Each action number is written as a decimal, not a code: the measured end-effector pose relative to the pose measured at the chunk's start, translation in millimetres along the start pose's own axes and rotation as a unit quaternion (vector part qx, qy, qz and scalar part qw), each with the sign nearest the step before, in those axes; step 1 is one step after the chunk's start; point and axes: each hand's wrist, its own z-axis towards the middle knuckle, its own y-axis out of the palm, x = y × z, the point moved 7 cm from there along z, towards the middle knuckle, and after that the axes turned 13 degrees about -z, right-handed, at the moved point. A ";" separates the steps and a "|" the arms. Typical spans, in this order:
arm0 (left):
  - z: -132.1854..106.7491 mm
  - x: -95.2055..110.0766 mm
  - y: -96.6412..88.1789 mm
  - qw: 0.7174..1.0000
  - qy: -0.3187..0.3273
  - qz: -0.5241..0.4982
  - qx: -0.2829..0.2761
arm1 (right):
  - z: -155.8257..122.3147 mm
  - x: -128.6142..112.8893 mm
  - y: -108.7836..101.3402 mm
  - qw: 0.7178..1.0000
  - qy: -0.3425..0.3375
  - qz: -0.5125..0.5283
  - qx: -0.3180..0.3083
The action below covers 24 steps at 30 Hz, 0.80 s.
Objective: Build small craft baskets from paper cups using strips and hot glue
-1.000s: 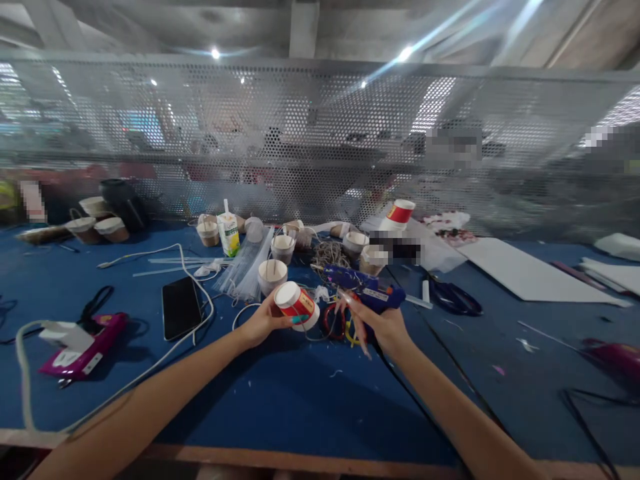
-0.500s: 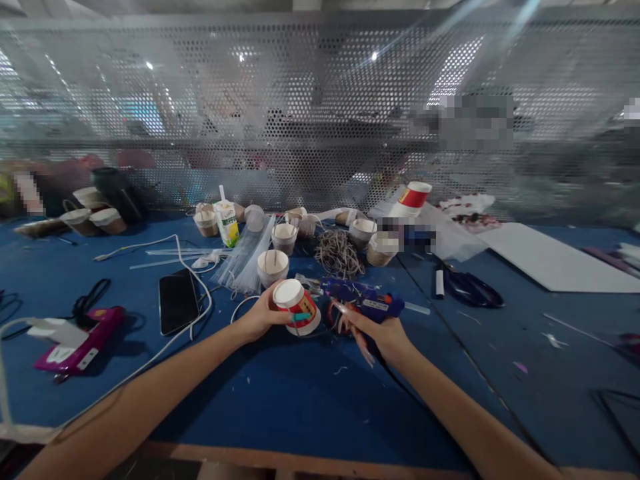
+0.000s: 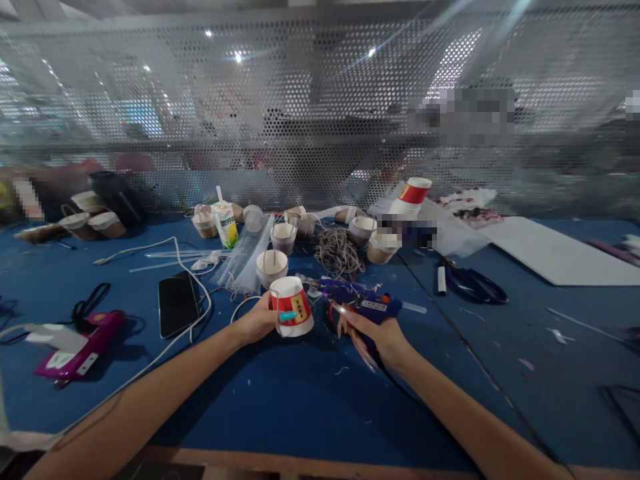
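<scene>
My left hand (image 3: 260, 321) is closed around a red and white paper cup (image 3: 295, 303), which is upside down with its base up. The thumb lies across the red band. My right hand (image 3: 373, 337) grips a blue hot glue gun (image 3: 365, 305) by its handle. The gun's nozzle points left, just behind the cup, and a clear glue stick (image 3: 414, 308) sticks out of its back end. A cord-wrapped cup (image 3: 272, 265) stands right behind the held cup. A bundle of grey-brown cord (image 3: 340, 252) lies beyond the gun.
Several wrapped cups stand along the back. A phone (image 3: 177, 305) and a purple power strip (image 3: 83, 343) lie left, near a white cable (image 3: 150, 363). Clear glue sticks (image 3: 243, 263) lie behind the hands. Scissors (image 3: 475, 285) and a white board (image 3: 545, 257) are at right.
My left hand has turned the paper cup more upright, so its printed label now faces me more fully. The glue gun has barely shifted.
</scene>
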 end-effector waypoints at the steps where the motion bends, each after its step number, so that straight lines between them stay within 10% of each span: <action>1: -0.1 0.8 0.8 1.000 -0.001 0.008 0.001 | -0.1 0.9 0.5 1.000 -0.001 0.001 -0.004; 15: 2.9 10.6 0.2 0.993 0.091 0.035 0.066 | -11.2 -43.5 6.7 0.940 -0.198 -0.274 0.045; 24: 2.6 12.6 1.8 0.988 0.112 0.066 0.078 | -12.3 -41.2 15.6 0.927 -0.212 -0.310 0.014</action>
